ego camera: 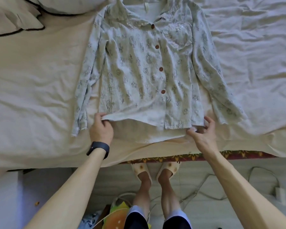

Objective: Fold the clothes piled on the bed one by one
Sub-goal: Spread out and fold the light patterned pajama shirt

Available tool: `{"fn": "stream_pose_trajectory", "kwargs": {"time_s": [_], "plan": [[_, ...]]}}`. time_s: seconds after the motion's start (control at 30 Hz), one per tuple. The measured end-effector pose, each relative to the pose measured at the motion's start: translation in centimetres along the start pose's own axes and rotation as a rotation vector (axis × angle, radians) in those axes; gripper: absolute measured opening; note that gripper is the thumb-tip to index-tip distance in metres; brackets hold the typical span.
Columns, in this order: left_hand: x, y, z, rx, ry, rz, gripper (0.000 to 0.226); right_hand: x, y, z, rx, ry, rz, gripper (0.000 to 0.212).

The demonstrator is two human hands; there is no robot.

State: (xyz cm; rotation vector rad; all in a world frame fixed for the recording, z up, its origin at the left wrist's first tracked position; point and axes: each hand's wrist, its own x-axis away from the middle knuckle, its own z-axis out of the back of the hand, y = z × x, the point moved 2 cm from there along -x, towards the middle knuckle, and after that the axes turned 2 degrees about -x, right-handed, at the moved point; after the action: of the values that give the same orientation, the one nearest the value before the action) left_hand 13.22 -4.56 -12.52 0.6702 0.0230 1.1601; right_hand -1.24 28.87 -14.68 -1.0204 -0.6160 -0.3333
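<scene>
The shirt (139, 71) lies flat on the bed (31, 80), front side up and buttoned, with the collar far from the person and one sleeve along each side. It looks like thin, light, soft cotton, so I expect it to sag and wrinkle when lifted and not to keep any shape. The best places to hold it are probably the hem corners or the shoulders, with both hands at the same time. The left hand (101, 129) pinches the near hem at its left corner, the fingers (104, 119) curled on a small lifted fold. The right hand (203, 134) is at the right hem corner with its fingers (209, 120) apart and bent. The thumb touches the edge, but I cannot tell if it really grips the cloth.
</scene>
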Motion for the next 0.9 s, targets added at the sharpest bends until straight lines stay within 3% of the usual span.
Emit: {"fn": "stream_pose_trajectory", "kwargs": {"time_s": [0.07, 0.13, 0.2, 0.3, 0.37, 0.47, 0.57, 0.6, 0.67, 0.77, 0.83, 0.9], "plan": [[-0.5, -0.4, 0.7, 0.11, 0.077, 0.138, 0.018, 0.0, -0.2, -0.3, 0.022, 0.019, 0.018, 0.086], [-0.6, -0.8, 1.3, 0.055, 0.042, 0.027, 0.013, -0.4, -0.7, -0.8, 0.051, 0.045, 0.035, 0.079], [-0.6, -1.4, 1.5, -0.085, -0.036, -0.145, 0.023, -1.1, -1.2, -1.1, 0.074, 0.118, 0.051, 0.059], [-0.5, -2.4, 1.5, -0.417, -0.134, -0.263, 0.046, -1.7, -1.7, -1.0, 0.196, 0.226, 0.104, 0.027], [-0.5, -2.4, 1.6, -0.551, -0.174, -0.282, 0.04, -1.3, -2.1, -0.6, 0.261, 0.238, 0.192, 0.012], [-0.1, -2.6, 2.7, -0.486, -0.145, -0.256, 0.033, 0.1, -3.0, 1.2, 0.369, 0.31, 0.373, 0.011], [1.2, -4.1, 4.9, -0.363, 0.025, -0.185, 0.023, 1.4, -2.9, 4.4, 0.451, 0.398, 0.53, 0.026], [1.9, -4.7, 5.2, -0.349, 0.038, -0.176, 0.025, 1.7, -2.5, 5.2, 0.478, 0.381, 0.52, 0.032], [2.9, -5.9, 4.3, -0.37, -0.088, -0.154, 0.031, 1.6, -1.1, 5.5, 0.563, 0.258, 0.374, 0.038], [3.0, -7.2, 2.1, -0.472, -0.315, -0.01, 0.031, 1.6, 1.0, 4.6, 0.776, 0.083, 0.182, 0.021], [3.2, -7.0, 1.3, -0.556, -0.318, 0.043, 0.028, 1.6, 1.7, 4.1, 0.822, 0.097, 0.075, 0.015], [3.8, -6.1, 0.3, -0.681, -0.23, -0.016, 0.044, 1.6, 2.1, 3.6, 0.805, 0.155, 0.059, 0.016]]}}
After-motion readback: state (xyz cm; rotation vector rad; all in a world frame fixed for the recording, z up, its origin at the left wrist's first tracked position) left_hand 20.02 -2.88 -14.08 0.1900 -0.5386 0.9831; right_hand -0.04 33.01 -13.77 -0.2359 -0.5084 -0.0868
